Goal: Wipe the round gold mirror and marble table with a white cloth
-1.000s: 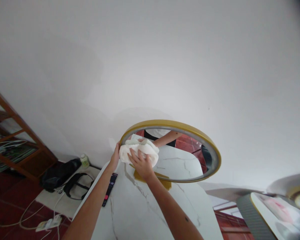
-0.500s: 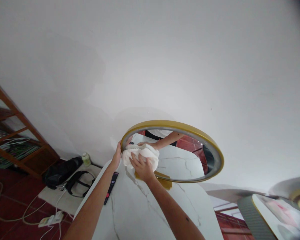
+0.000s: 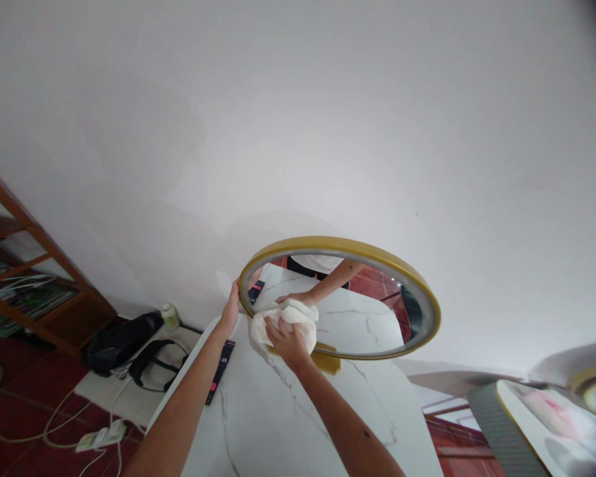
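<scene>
An oval-looking mirror (image 3: 357,305) with a gold frame and a gold base (image 3: 328,361) stands on a white marbled table (image 3: 258,424) by the wall. My left hand (image 3: 231,308) grips the left edge of its frame, with the fingertips hidden behind it. My right hand (image 3: 287,336) presses a crumpled white cloth (image 3: 305,321) against the lower left of the glass, fingers bent over the cloth. The glass reflects my right arm, the cloth and the tabletop.
A phone (image 3: 220,372) with a lit screen lies at the table's left side. Lower left are a black bag (image 3: 122,341), a bottle (image 3: 169,317), a black strap (image 3: 157,364), a power strip (image 3: 100,436) and cables. A wooden shelf (image 3: 44,265) stands left, a white-topped cabinet (image 3: 521,424) right.
My right hand and the cloth have moved slightly down and to the right, uncovering glass at the left edge and the phone's reflection. My left hand stays on the frame.
</scene>
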Tool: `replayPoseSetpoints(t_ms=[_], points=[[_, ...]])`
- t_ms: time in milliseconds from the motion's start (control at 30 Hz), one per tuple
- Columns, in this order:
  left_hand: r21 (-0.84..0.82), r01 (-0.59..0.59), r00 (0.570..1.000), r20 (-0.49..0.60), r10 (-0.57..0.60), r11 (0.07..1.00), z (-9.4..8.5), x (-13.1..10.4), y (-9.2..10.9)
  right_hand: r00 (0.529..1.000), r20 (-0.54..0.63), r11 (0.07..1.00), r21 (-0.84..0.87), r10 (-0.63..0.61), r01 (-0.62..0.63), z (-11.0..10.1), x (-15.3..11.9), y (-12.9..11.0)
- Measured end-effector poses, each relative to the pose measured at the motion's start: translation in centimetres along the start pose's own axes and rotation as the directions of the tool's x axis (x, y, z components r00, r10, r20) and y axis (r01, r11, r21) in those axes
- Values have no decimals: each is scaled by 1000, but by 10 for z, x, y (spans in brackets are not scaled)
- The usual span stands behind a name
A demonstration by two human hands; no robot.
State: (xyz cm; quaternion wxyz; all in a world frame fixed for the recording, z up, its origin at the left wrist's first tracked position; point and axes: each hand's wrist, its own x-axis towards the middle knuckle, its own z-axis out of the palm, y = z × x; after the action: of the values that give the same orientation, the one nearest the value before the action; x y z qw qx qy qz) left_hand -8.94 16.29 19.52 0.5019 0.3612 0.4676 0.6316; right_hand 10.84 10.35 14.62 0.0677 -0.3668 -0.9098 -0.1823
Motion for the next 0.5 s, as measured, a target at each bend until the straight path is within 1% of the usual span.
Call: replayPoseSetpoints(t_ms=[100,200,300,400,500], points=[[10,-47,999,12,47,999,-3,2,-5,1000,22,1000,3,8,-8,12,-18,-1],[9,-60,998,17,59,998,-4,4,-8,999,29,1000,-2,17,-17,13,-22,-3],[2,-64,998,18,64,998,-4,4,-9,1000,18,1000,-7,21,-21,7,-11,-5],[-14,-75,997,17,75,997,-3,4,-9,1000,-3,1000,-6,18,-18,-5,9,-9],[-34,-41,999,3,41,999,0,2,-5,999,-29,1000,-5,19,-20,-19,29,-13]])
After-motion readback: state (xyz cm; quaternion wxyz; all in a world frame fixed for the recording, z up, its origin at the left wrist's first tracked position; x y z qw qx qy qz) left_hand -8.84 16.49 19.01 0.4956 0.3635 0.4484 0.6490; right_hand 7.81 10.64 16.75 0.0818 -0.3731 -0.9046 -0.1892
